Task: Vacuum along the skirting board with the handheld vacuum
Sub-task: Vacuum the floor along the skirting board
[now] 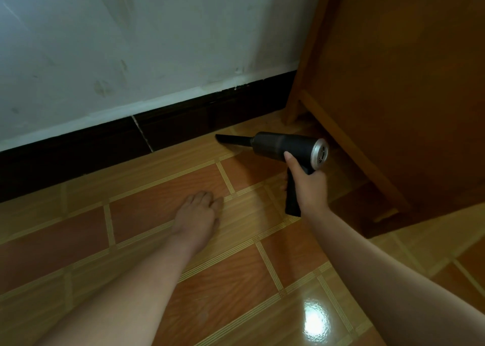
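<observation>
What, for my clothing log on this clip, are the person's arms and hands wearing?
Nothing is worn as far as the view shows. The left hand and right hand are bare, with no gloves, rings, watch or bracelets visible. The left forearm and right forearm are bare too, and no sleeve comes into view.

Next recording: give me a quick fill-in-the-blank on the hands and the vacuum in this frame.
1. The right hand grips the handheld vacuum by its ____.
2. The left hand rests open on the tiled ____.
3. The vacuum's nozzle points toward the dark ____ at the foot of the wall.

Missing words: handle; floor; skirting board.
</observation>
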A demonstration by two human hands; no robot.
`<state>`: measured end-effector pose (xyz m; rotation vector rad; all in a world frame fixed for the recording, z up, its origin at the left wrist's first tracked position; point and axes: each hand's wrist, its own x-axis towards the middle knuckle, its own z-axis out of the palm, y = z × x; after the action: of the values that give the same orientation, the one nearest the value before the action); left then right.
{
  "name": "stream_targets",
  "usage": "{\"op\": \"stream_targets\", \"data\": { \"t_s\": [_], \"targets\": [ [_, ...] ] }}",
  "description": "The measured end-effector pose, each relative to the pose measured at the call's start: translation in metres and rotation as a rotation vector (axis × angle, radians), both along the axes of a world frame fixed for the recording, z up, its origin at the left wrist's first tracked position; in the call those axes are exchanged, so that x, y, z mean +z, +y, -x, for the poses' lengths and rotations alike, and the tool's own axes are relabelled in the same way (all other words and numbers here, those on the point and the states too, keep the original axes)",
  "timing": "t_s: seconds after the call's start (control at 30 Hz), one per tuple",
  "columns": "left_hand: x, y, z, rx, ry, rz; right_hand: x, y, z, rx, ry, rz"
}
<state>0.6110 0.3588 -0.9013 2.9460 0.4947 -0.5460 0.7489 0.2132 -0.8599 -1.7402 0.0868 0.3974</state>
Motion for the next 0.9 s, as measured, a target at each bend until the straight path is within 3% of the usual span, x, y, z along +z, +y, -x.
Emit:
{"op": "stream_targets", "data": {
  "t_s": [0.63,0.9],
  "targets": [
    [0.0,-0.005,-0.01,0.023,0.014,-0.012,0.005,-0.019,-0.028,-0.21,0.015,-0.069],
    [0.002,-0.003,-0.012,0.02,0.024,-0.004,0.004,-0.015,-0.025,-0.193,0.037,-0.069]
  ]
}}
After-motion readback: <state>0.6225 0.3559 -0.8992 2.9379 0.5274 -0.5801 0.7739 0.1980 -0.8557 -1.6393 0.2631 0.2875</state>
